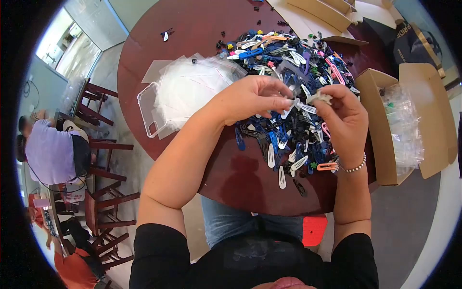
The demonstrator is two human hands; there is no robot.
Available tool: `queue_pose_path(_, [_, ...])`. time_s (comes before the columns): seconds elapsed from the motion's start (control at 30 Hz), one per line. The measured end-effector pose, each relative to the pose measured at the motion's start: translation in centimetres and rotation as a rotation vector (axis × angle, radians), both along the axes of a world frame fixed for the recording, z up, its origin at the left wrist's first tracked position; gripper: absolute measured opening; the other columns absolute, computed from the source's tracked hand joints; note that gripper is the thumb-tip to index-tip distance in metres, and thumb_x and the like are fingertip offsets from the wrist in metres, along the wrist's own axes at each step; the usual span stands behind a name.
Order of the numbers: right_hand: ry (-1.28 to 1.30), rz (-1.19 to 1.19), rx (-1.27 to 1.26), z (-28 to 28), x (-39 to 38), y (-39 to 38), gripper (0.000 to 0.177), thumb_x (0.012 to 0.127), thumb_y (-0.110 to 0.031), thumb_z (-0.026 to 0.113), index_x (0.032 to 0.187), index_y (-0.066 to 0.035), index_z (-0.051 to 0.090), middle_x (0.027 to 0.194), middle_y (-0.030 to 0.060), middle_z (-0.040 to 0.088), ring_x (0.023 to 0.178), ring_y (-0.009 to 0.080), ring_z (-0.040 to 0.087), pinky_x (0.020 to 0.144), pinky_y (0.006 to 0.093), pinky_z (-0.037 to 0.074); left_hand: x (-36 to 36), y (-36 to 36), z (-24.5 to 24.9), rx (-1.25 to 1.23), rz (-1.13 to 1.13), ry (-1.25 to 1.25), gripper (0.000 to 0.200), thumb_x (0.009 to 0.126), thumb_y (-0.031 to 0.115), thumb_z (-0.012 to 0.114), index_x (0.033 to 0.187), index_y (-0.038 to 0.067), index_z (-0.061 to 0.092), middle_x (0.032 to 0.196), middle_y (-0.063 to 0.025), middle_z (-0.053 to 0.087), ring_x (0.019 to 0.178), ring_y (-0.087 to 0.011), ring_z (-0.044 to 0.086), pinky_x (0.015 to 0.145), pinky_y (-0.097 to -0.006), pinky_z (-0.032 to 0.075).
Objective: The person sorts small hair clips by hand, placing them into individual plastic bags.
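Note:
Over a big pile of snap hair clips [274, 139], both hands work close together. My left hand [255, 98] is closed in a pinch, thumb against fingers; what lies between its fingertips I cannot make out. Clear plastic shows just beyond those fingers, and a white snap clip [306, 108] is right by the thumb tip. My right hand [345, 115], a beaded bracelet on its wrist, curls its fingers around a small bunch of off-white clips [320, 98]. The pile is mostly navy, black and white, with some pink, orange and green pieces.
Clear plastic bags [187, 86] lie stacked at the left, beside a transparent case [148, 111]. An open cardboard box [380, 144] holding filled bags stands at the right. More cardboard [322, 14] lies at the back. Wooden stools [108, 207] and seated people are off to the left.

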State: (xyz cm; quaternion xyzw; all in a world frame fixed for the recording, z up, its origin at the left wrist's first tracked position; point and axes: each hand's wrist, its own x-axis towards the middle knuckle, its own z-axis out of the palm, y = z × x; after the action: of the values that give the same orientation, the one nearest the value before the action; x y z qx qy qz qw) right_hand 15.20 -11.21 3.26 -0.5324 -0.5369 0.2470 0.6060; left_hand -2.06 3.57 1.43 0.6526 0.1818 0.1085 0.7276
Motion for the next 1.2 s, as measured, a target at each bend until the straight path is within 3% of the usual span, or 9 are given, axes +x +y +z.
queue_pose_path(0.1, [-0.065, -0.085, 0.186, 0.3, -1.1, 0.3, 0.017, 0.085, 0.006, 0.066, 0.1, 0.001, 0.062, 0.089, 0.0004, 0.059, 0.078, 0.0048, 0.055, 0.068, 0.0184, 0.044, 0.1, -0.4, -0.3, 0.022, -0.06, -0.006, 0.038, 0.086, 0.027, 0.072, 0.116, 0.005, 0.063, 0.096, -0.0022, 0.068, 0.089, -0.01, 0.062, 0.073, -0.0257, 0.05])
queue_pose_path(0.2, [-0.131, -0.056, 0.135, -0.5, -1.2, 0.4, 0.026, 0.083, 0.006, 0.068, 0.108, 0.002, 0.062, 0.099, 0.0043, 0.061, 0.081, 0.0077, 0.06, 0.072, 0.0212, 0.05, 0.3, -1.0, -0.3, 0.043, -0.141, 0.005, 0.034, 0.086, 0.016, 0.072, 0.118, 0.007, 0.062, 0.101, -0.0013, 0.067, 0.088, -0.0081, 0.06, 0.073, -0.0227, 0.05])
queue_pose_path(0.33, [-0.18, -0.083, 0.08, -0.1, -1.4, 0.2, 0.034, 0.082, 0.004, 0.068, 0.116, 0.002, 0.062, 0.111, 0.0091, 0.061, 0.084, 0.0113, 0.063, 0.075, 0.0244, 0.054, 0.4, -1.3, -0.2, 0.061, -0.14, 0.048, 0.037, 0.086, 0.017, 0.072, 0.12, 0.008, 0.061, 0.101, -0.0018, 0.067, 0.089, -0.0093, 0.062, 0.073, -0.023, 0.051])
queue_pose_path(0.6, [-0.065, -0.114, 0.113, -0.3, -1.2, 0.9, 0.029, 0.087, 0.004, 0.063, 0.116, 0.001, 0.062, 0.12, 0.0104, 0.057, 0.093, 0.0121, 0.06, 0.079, 0.0243, 0.052, 0.3, -0.9, -0.5, -0.252, -0.179, -0.131, 0.041, 0.09, 0.016, 0.065, 0.128, 0.005, 0.055, 0.113, -0.0117, 0.066, 0.104, -0.0219, 0.065, 0.077, -0.0289, 0.056])
queue_pose_path(0.67, [0.132, -0.101, 0.11, -0.1, -2.4, 1.1, 0.025, 0.088, 0.003, 0.063, 0.112, 0.001, 0.063, 0.109, 0.008, 0.061, 0.088, 0.0101, 0.06, 0.075, 0.0228, 0.05, 0.3, -0.9, -0.6, -0.287, -0.217, -0.168, 0.042, 0.09, 0.019, 0.066, 0.128, 0.005, 0.055, 0.114, -0.0101, 0.066, 0.106, -0.0204, 0.064, 0.079, -0.0293, 0.055])
queue_pose_path(0.8, [0.095, 0.053, 0.027, -0.5, -0.8, 0.4, 0.015, 0.089, 0.001, 0.064, 0.103, 0.001, 0.065, 0.095, 0.0023, 0.064, 0.082, 0.0069, 0.058, 0.071, 0.0201, 0.047, 0.3, -1.2, -0.3, -0.262, -0.318, -0.165, 0.05, 0.09, 0.022, 0.067, 0.134, 0.005, 0.05, 0.12, -0.0105, 0.063, 0.109, -0.0189, 0.062, 0.082, -0.0295, 0.054])
queue_pose_path(0.87, [-0.141, -0.11, 0.078, -0.1, -0.5, 0.2, 0.011, 0.09, 0.0, 0.064, 0.101, 0.002, 0.066, 0.093, -0.0001, 0.064, 0.082, 0.0058, 0.057, 0.075, 0.0185, 0.045, 0.4, -1.3, -0.5, -0.214, -0.307, -0.148, 0.051, 0.089, 0.02, 0.066, 0.134, 0.004, 0.05, 0.121, -0.0123, 0.062, 0.11, -0.02, 0.062, 0.08, -0.0291, 0.055])
queue_pose_path(1.0, [-0.013, -0.318, 0.206, 2.0, 1.1, -0.3, 0.011, 0.09, -0.002, 0.065, 0.1, 0.002, 0.068, 0.088, -0.0015, 0.064, 0.08, 0.0047, 0.056, 0.072, 0.0176, 0.044, 0.3, -1.1, -0.4, -0.164, -0.174, -0.056, 0.052, 0.088, 0.02, 0.067, 0.135, 0.005, 0.05, 0.121, -0.0129, 0.062, 0.107, -0.0186, 0.062, 0.079, -0.028, 0.055])
queue_pose_path(1.2, [-0.114, -0.585, 0.251, 5.3, 6.3, -1.8, 0.011, 0.088, -0.008, 0.069, 0.095, 0.001, 0.07, 0.085, -0.0012, 0.066, 0.077, 0.0047, 0.057, 0.069, 0.0179, 0.045, 0.2, -0.3, -0.3, -0.093, -0.211, -0.057, 0.047, 0.089, 0.022, 0.065, 0.132, 0.006, 0.054, 0.115, -0.0112, 0.066, 0.098, -0.0154, 0.064, 0.078, -0.0266, 0.054])
